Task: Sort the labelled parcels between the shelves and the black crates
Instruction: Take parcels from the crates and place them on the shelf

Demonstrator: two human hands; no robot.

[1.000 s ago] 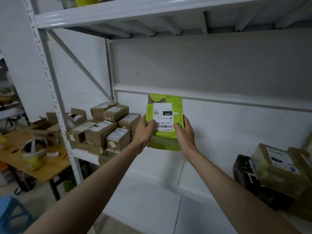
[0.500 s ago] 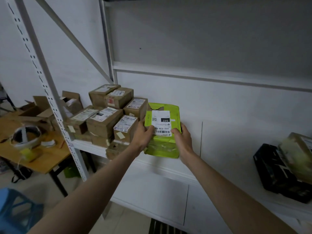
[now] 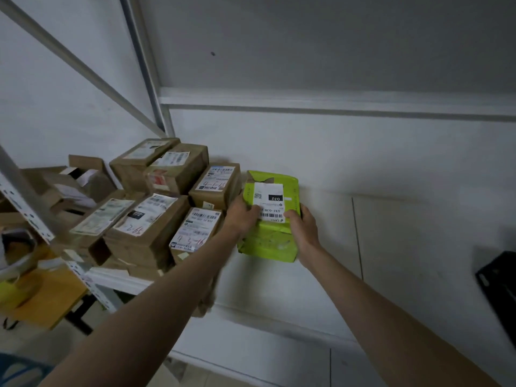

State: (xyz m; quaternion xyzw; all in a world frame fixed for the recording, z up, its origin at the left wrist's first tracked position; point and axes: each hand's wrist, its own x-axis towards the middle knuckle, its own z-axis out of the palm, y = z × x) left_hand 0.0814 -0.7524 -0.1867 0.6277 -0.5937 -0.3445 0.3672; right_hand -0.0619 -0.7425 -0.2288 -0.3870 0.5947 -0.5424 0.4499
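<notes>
A lime-green parcel (image 3: 268, 241) with a white label reading 032 lies flat-side up on the white shelf (image 3: 335, 275), right beside a cluster of brown parcels. My left hand (image 3: 241, 216) grips its left edge, thumb on the label. My right hand (image 3: 301, 224) grips its right edge, thumb also on top. Whether the parcel's bottom touches the shelf cannot be told. Several brown labelled cardboard parcels (image 3: 156, 219) are stacked to the left of it, the nearest one (image 3: 195, 233) against my left wrist.
A black crate (image 3: 499, 286) shows at the right edge of the shelf. White shelf uprights (image 3: 150, 79) and a diagonal brace stand at the left. Beyond them a wooden table (image 3: 42, 300) carries open cartons and tape rolls. Bare shelf lies between the green parcel and the crate.
Both hands have lowered the green parcel from in front of the wall down to shelf level, beside the brown parcels. The view has tipped downward and closer.
</notes>
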